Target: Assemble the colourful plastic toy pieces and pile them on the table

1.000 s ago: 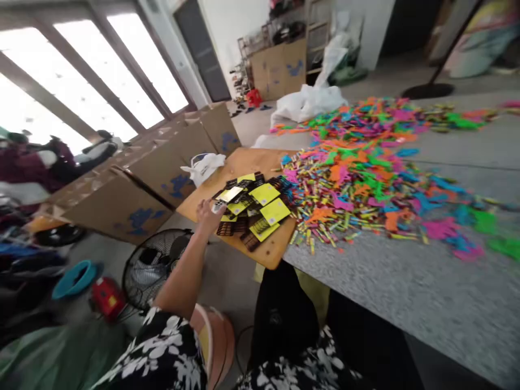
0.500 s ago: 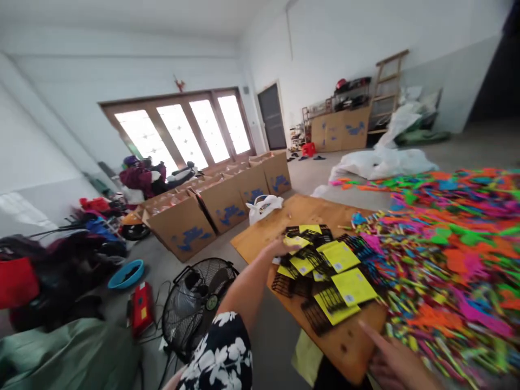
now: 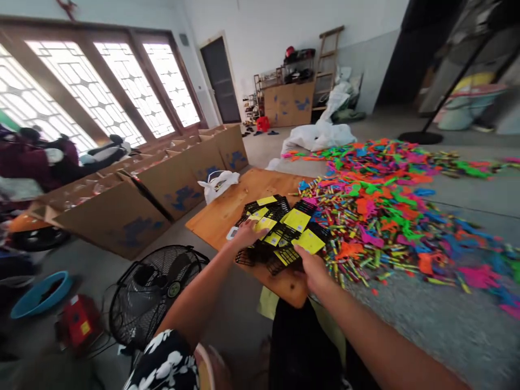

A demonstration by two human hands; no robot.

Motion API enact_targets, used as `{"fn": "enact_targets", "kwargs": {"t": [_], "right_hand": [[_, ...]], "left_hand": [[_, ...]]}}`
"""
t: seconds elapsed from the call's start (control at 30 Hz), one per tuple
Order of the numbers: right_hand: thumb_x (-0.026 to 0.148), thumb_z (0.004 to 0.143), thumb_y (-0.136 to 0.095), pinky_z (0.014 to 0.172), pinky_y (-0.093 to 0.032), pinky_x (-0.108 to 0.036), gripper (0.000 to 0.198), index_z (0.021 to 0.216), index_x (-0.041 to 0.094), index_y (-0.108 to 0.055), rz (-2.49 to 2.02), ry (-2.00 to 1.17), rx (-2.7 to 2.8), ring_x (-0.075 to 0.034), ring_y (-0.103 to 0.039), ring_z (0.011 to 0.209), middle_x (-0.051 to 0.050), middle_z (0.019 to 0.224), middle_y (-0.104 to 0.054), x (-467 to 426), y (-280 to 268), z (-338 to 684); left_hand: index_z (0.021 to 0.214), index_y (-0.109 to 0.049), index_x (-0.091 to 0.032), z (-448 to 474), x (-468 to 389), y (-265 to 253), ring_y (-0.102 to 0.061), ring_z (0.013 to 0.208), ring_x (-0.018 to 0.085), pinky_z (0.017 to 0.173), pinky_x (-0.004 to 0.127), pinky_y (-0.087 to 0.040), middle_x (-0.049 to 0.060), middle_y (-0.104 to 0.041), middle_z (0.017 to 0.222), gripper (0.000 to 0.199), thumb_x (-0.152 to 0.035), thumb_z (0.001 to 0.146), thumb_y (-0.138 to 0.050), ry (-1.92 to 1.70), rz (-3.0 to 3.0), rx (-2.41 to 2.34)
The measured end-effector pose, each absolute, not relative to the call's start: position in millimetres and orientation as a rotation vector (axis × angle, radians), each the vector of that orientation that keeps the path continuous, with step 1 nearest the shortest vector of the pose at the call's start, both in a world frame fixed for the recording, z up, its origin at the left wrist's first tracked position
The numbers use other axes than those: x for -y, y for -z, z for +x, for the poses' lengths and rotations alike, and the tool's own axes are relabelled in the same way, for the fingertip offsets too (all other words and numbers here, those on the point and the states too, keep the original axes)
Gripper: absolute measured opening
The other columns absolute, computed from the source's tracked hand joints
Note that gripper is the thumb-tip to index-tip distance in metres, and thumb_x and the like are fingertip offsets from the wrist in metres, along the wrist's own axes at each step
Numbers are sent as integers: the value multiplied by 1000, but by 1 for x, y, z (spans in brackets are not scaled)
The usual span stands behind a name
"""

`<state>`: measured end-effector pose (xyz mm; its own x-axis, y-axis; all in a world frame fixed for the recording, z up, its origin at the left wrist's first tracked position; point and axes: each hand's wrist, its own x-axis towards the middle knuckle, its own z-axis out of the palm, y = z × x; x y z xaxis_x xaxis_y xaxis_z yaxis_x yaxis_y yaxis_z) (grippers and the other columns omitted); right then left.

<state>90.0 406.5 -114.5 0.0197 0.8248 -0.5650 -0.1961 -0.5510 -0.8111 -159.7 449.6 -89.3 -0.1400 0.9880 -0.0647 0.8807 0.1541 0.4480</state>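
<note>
Yellow-and-black cards [image 3: 296, 219] with dark slotted patterns lie in a loose, overlapping pile on a wooden board [image 3: 227, 208]. My left hand [image 3: 248, 234] reaches over the left side of the pile, fingers stretched out and resting on the cards. At the near right side, my right hand [image 3: 314, 266] has its thumb on the near edge of a yellow card [image 3: 311, 241] and appears to pinch it; its other fingers are partly hidden. Beside the board's right edge spreads a big heap of bright plastic pieces [image 3: 365, 211] and small coloured tubes.
Open cardboard boxes [image 3: 179, 176] stand in a row beyond the board. A white plastic bag [image 3: 219, 185] sits at its far left corner. A black floor fan [image 3: 156, 292] is close to my left arm. White sacking [image 3: 319, 136] lies behind the heap.
The view has swung to the right. My right hand has moved from the board's near corner up to the yellow card. My left hand stays over the pile's left side.
</note>
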Motion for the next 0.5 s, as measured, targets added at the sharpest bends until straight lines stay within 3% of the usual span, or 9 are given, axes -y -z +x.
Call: {"fn": "enact_targets", "kwargs": {"t": [0.17,0.37,0.5], "right_hand": [[41,73,-82,57,-60,-28,39,104,19,-74,-1491,-1593,487,-26,-73,94,-11,114,-78,-425,116,76],[29,67,-78,81,-65,-41,29,95,21,-74,-1311,-1541,536,-28,-76,96,-6,92,-80,-438,129,77],[29,68,-76,104,-55,-42,30,96,21,-77,-1322,-1234,855,-30,-73,114,-11,112,-80,-438,127,104]], "left_hand": [[135,-59,-18,-135,-430,92,-50,140,35,118,48,-40,18,-57,146,71,-65,82,-70,-507,1961,-1956],[120,-65,-18,-122,-430,77,-59,125,36,108,44,-46,17,-66,130,64,-64,77,-75,-411,2000,-2011],[113,-69,-18,-140,-443,66,-65,109,33,97,42,-51,14,-71,119,58,-60,73,-79,-475,1969,-1889]]}}
